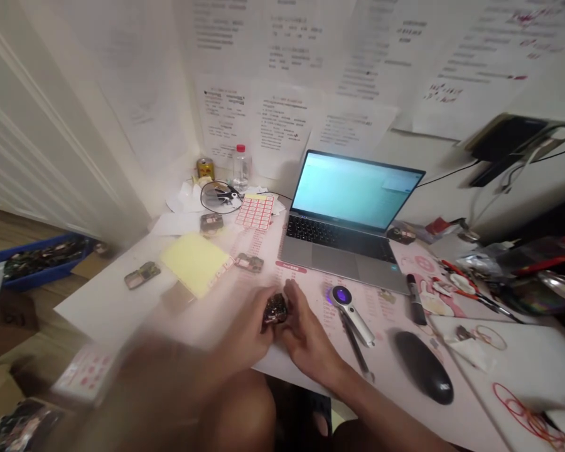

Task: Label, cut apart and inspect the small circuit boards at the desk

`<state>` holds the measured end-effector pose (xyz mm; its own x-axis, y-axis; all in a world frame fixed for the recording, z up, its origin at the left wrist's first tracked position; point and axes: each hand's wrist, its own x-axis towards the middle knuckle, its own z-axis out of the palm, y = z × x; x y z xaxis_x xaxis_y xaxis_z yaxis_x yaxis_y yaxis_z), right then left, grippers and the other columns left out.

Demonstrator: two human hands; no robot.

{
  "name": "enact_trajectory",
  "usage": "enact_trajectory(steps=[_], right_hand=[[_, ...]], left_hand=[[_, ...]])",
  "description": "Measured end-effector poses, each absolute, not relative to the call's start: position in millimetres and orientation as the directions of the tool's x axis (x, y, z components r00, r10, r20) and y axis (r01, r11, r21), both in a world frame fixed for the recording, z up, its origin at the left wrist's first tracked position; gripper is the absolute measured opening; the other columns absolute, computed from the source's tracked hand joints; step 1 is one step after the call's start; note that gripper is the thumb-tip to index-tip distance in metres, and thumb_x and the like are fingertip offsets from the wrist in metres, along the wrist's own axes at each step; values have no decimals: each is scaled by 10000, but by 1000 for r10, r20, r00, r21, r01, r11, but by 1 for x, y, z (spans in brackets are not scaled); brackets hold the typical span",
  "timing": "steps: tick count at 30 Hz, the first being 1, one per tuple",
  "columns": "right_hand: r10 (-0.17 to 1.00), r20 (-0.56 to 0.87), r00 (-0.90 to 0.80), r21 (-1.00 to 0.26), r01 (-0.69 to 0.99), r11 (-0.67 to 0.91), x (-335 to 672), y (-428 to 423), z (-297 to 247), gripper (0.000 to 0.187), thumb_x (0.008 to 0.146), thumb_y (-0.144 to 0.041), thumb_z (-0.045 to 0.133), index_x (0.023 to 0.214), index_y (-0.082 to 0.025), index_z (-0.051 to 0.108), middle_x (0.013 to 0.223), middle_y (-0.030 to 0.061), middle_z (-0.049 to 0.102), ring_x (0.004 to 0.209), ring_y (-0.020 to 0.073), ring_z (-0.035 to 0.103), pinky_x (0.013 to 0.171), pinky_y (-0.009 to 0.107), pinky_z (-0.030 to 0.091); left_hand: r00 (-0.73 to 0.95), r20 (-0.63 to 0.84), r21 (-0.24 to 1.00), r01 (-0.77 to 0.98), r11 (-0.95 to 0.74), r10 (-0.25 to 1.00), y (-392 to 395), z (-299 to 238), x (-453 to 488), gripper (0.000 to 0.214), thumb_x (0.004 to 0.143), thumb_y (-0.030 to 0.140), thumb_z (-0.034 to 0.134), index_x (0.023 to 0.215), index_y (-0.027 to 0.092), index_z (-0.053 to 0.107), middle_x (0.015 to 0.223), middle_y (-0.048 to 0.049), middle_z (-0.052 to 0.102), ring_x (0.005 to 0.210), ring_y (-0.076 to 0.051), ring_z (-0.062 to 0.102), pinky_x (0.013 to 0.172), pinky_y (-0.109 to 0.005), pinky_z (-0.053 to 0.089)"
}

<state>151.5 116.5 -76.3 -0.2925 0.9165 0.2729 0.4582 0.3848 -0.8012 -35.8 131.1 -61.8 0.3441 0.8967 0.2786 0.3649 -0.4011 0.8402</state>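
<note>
Dark component (275, 309), one: gripped in left hand (258, 317), above the desk (98, 307); right hand (306, 336) cupped beside it, whether gripping I cannot tell. Blue bin (42, 280), on floor (2, 227): heaped small pieces (47, 254).

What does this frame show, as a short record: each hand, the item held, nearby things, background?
Left hand: curled around a small dark item
Right hand: at the item's other side; contact unclear
Left of hands: yellow sheet, small board-like pieces
Right of hands: white handheld tool with purple light, black mouse
Beyond hands: open laptop, screen lit
Floor: blue bin of small parts
Wall: printed sheets
</note>
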Motion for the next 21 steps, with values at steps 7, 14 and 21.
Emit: enact_trajectory(steps=[7, 14, 21], right_hand=[[794, 554, -250, -586, 560, 586, 171, 110, -55, 331, 1018, -100, 637, 1311, -250, 671, 1079, 77, 711, 962, 190, 745, 864, 307, 671], [750, 610, -257, -548, 547, 633, 163, 115, -58, 312, 1016, -64, 643, 1261, -244, 710, 1015, 66, 711, 905, 183, 745, 828, 297, 676], [751, 607, -260, -544, 553, 631, 167, 114, -54, 240, 1015, -78, 647, 1181, -234, 722, 1127, 97, 718, 1039, 204, 752, 920, 324, 672]], left_hand=[[385, 245, 785, 460, -415, 890, 128, -65, -35, 779, 873, -23, 520, 1575, 263, 339, 1477, -149, 489, 1429, -297, 506, 1223, -553, 463], [374, 222, 791, 471, -391, 900, 127, -63, -34, 739, 902, 12, 529, 1568, 271, 340, 1499, -141, 484, 1431, -290, 508, 1229, -537, 455], [367, 206, 796, 477, -373, 907, 127, -61, -33, 691, 929, 56, 542, 1559, 266, 349, 1489, -138, 495, 1426, -287, 518, 1227, -524, 461]])
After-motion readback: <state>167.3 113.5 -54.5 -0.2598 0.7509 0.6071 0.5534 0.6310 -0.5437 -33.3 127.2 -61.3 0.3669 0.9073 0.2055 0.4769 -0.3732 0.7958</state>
